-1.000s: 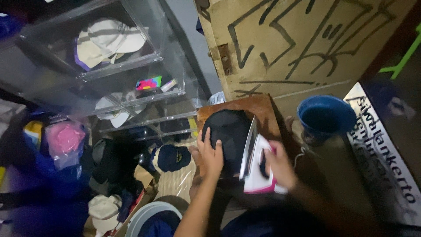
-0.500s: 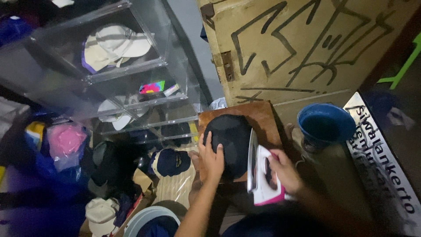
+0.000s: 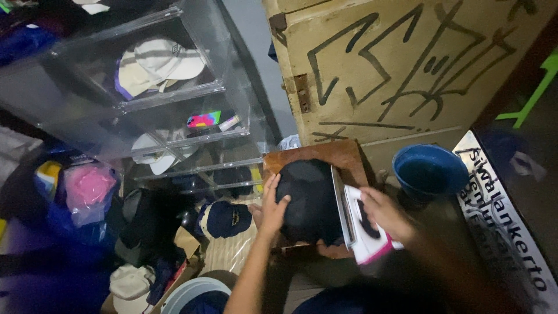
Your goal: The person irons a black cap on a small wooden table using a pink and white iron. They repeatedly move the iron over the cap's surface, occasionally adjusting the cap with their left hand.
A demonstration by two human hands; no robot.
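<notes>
Head camera view looks down on a black cap (image 3: 311, 200) lying crown-up on a small brown wooden surface (image 3: 343, 156). The left hand (image 3: 268, 209) is spread flat against the cap's left side, fingers open and pressing, which seems to hold the cloth steady and taut. The right hand (image 3: 385, 214) is wrapped around the handle of a white and pink iron (image 3: 356, 224), whose metal plate stands on edge against the cap's right side, so the two hands brace the cap between them.

A blue bucket (image 3: 430, 170) sits just right of the surface, near the foot of a pale wooden door (image 3: 407, 64) marked with black drawn lines. To the left stands a clear plastic drawer unit (image 3: 151, 99) holding white caps (image 3: 154, 64) in its upper compartment and more below. On the floor beside the left forearm lies a dark blue cap (image 3: 225, 218), within easy reach, with a pink bag (image 3: 88, 189) and other hats further left.
</notes>
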